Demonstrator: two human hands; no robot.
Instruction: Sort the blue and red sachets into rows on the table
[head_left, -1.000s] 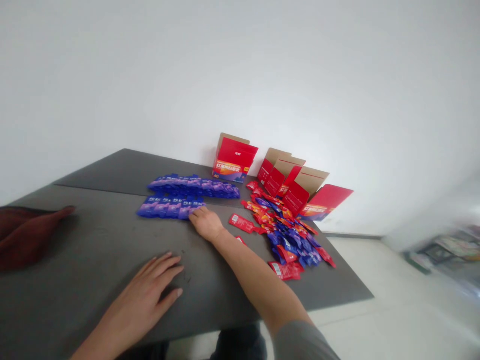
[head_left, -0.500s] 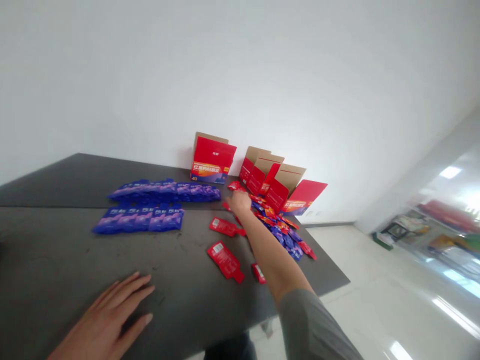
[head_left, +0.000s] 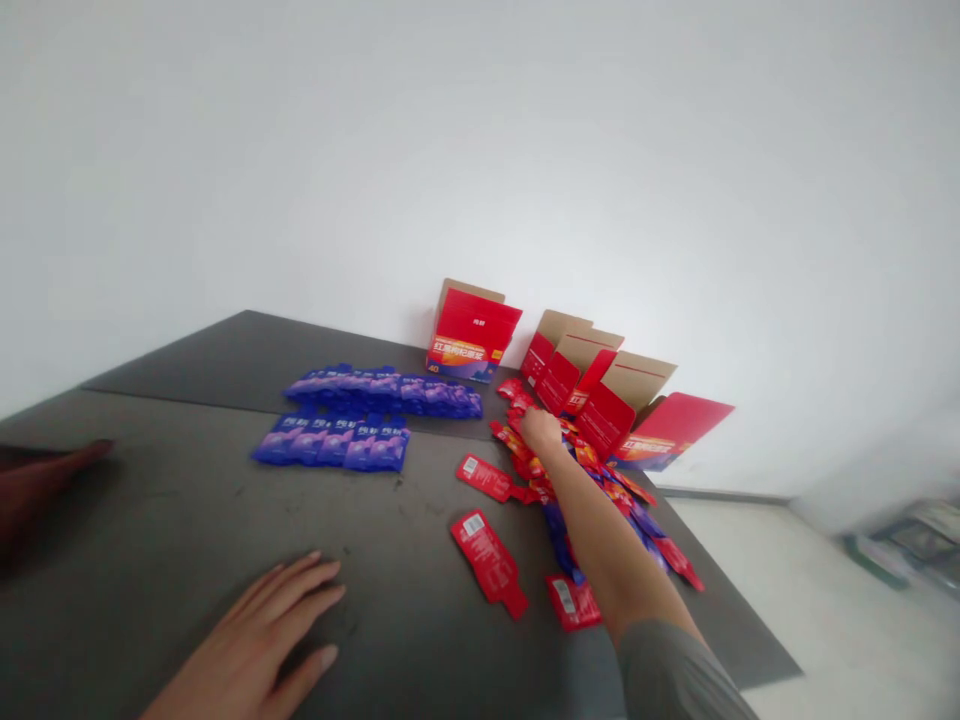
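Head view: my right hand [head_left: 540, 430] rests on the mixed sachet pile [head_left: 592, 480] just before the open red boxes [head_left: 600, 385], grip unclear. Box contents are hidden. My left hand [head_left: 262, 640] lies flat and released on the worktop [head_left: 150, 500].

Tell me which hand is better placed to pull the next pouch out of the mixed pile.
Right. The right hand already rests on the mixed pile of pouches by the open red boxes. The left hand lies flat on the table, apart from the pile.
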